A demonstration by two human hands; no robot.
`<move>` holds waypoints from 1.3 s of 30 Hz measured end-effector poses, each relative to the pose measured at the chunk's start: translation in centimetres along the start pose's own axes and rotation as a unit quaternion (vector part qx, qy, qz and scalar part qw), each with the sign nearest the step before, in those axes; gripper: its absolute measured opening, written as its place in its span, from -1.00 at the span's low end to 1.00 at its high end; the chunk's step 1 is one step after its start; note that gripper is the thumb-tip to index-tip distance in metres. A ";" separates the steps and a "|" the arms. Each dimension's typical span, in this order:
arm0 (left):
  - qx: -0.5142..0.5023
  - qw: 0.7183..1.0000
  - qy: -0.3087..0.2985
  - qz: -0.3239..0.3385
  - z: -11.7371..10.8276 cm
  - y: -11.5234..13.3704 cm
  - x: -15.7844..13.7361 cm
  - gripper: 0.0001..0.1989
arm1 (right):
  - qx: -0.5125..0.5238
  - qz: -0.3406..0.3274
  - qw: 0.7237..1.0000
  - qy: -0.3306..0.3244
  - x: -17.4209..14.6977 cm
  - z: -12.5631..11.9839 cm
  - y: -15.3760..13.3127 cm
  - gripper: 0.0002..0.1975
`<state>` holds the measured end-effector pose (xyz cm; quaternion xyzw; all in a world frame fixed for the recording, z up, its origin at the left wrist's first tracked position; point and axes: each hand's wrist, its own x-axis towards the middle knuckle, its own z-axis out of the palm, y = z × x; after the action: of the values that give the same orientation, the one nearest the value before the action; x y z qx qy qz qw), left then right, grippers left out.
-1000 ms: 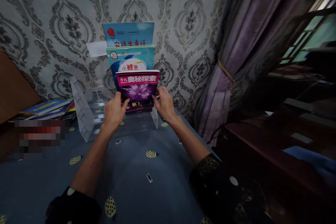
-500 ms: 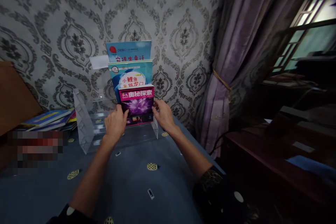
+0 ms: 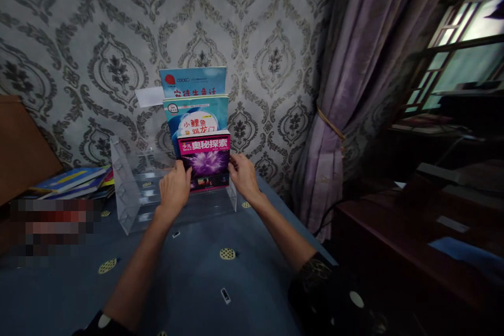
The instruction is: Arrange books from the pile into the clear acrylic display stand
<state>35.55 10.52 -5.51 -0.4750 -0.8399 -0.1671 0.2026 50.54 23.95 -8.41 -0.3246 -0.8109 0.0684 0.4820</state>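
Observation:
A small book with a pink and purple cover (image 3: 207,163) stands upright in the front of a clear tiered book rack (image 3: 125,189). My left hand (image 3: 176,186) grips its left edge, thumb on the cover. On the opposite edge, my right hand (image 3: 242,174) pinches it with curled fingers. Behind it stands a teal book with a white oval on the cover (image 3: 197,118). Farther back and higher rises a light blue book with a red spot (image 3: 197,80). The lower parts of both rear books are hidden.
Several thin books (image 3: 74,181) lie stacked left of the rack, beside a brown cardboard box (image 3: 25,147). A blue patterned cloth (image 3: 197,283) covers the table. Patterned wallpaper is behind, a tied purple curtain (image 3: 321,163) and dark red furniture (image 3: 394,226) to the right.
The view has tilted slightly, so the rack and books appear a little lower. Both hands keep their hold on the pink and purple book, which stays in the same place in the rack.

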 end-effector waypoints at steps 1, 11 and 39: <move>0.001 1.000 -0.001 0.001 0.0 0.0 0.0 -0.69 | 0.002 0.001 1.000 0.000 0.0 0.0 0.0 -0.70; 0.012 1.000 0.014 -0.004 0.2 0.3 0.0 -0.72 | 0.019 0.004 1.000 0.005 0.0 0.0 0.0 -0.71; 0.003 1.000 0.006 -0.015 0.3 0.3 0.4 -0.73 | 0.028 0.002 1.000 -0.015 0.0 -0.4 -0.1 -0.77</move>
<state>35.52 11.11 -5.56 -0.4604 -0.8464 -0.1704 0.2065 50.85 23.72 -8.15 -0.3121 -0.8153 0.0968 0.4781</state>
